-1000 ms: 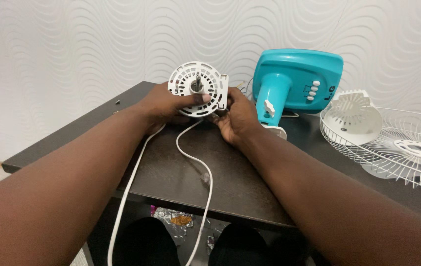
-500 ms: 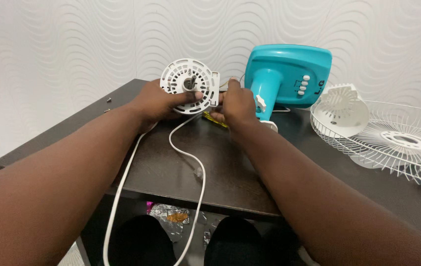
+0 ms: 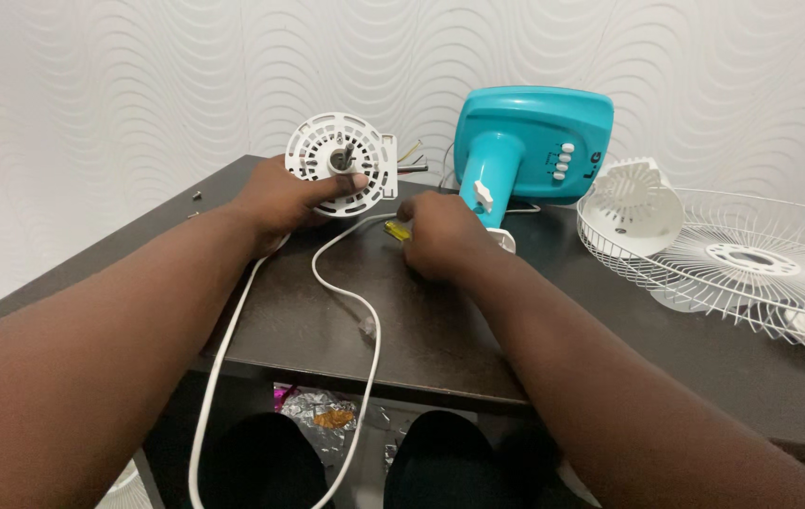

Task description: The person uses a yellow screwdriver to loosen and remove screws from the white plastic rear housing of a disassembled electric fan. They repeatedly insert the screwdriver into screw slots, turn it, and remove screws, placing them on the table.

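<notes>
- Head view: the left hand (image 3: 280, 200) grips the round white motor housing (image 3: 341, 176), thumb pressed on its face, holding it upright above the dark table (image 3: 478, 330).
- The right hand (image 3: 440, 236) lies closed over a small yellow tool (image 3: 396, 230) on the table; the fingers hide most of it.
- A white cord (image 3: 346, 292) loops between the arms.
- Behind stands the teal fan base (image 3: 530, 146); to the right lie a white motor cover (image 3: 631, 207) and a wire grille (image 3: 761, 264).

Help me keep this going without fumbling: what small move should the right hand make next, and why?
Probably close the right hand on the yellow-handled tool it rests over and lift it. The left hand already steadies the white motor housing upright, shaft showing, so the tool seems the missing piece.
</notes>
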